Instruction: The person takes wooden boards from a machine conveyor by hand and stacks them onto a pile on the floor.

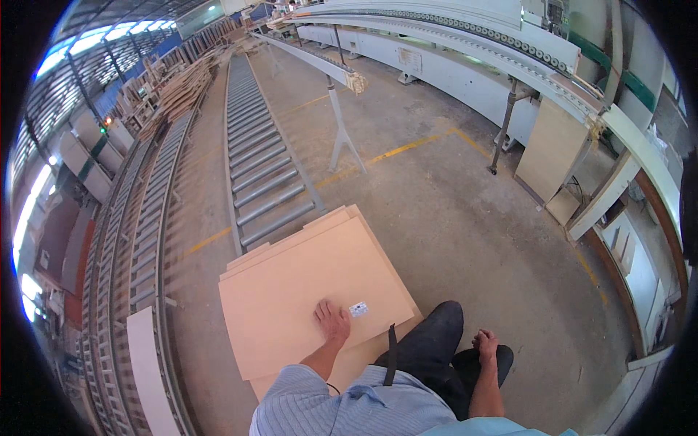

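My left hand (332, 320) lies flat on the top board of a stack of pale tan panels (305, 272), its fingers spread. Just right of those fingers, a small white printed label (359, 309) is stuck to the board. Edges of several boards below stick out unevenly at the far and right sides. My right hand (486, 341) hangs beside my dark-trousered leg, away from the panels. Its fingers are curled in, and nothing shows in them.
A roller conveyor (265, 152) runs away from the stack's far edge. More roller tracks (156, 218) stand at the left, carrying a long white board (150, 370) and brown boards (182, 91). A long white machine (451, 76) and a support stand (342, 131) are across the floor.
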Motion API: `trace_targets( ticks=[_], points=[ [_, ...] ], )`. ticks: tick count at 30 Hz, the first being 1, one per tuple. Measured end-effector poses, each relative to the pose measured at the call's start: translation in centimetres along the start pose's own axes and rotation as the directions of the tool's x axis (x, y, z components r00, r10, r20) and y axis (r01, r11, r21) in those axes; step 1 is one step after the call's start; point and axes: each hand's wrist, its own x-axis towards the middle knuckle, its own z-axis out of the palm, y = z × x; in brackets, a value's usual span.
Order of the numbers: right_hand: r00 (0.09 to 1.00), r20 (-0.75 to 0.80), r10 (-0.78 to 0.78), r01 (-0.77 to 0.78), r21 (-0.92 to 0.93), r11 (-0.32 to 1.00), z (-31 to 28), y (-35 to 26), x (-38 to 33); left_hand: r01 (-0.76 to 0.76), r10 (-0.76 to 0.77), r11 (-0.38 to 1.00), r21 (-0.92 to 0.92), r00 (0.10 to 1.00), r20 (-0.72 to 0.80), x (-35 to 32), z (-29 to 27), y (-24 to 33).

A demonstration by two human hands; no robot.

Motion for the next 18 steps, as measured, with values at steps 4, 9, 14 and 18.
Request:
trace_targets(
  ticks=[4, 9, 14, 18],
  points=[
    [1.0, -0.011, 0.002, -0.002, -0.017, 1.0, 0.61, -0.42, -0.48, -0.002, 0.003, 1.0, 0.031, 1.0, -0.018, -0.2, -0.4, -0.4],
    [1.0, 0.011, -0.001, 0.001, -0.033, 0.999, 0.02, -0.19, -0.2, 0.018, -0.019, 0.999, 0.035, 1.0, 0.013, 0.03, -0.41, 0.06],
    [1.0, -0.002, 0.009, -0.009, -0.055, 0.998, 0.45, -0.53, -0.44, 0.013, -0.013, 0.998, 0.054, 1.0, 0.004, -0.15, -0.15, -0.36],
    [1.0, 0.02, 0.006, -0.005, -0.062, 0.998, 0.19, -0.53, -0.4, -0.017, 0.018, 0.998, 0.064, 1.0, -0.006, -0.19, 0.13, -0.42]
  ],
)
